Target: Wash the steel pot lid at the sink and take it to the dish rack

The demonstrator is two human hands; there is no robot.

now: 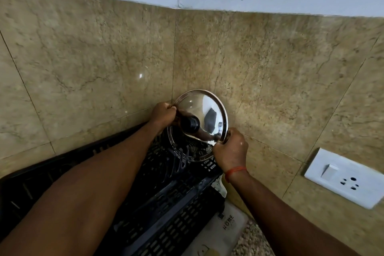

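Beige marble wall tiles [104, 52] back a black dish rack [166, 203]; both hands, left hand [163, 115] and right hand [230, 150], grip the steel pot lid [205, 110] upright by its rim above the rack, fingers closed.

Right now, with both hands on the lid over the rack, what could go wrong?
1. The steel lid is held only by its rim, left hand and right hand pinching opposite edges; if wet, it could slip.
2. It stands on edge close to the tiled wall and may knock it.
3. Released between the black dish rack prongs badly, it could tip over.
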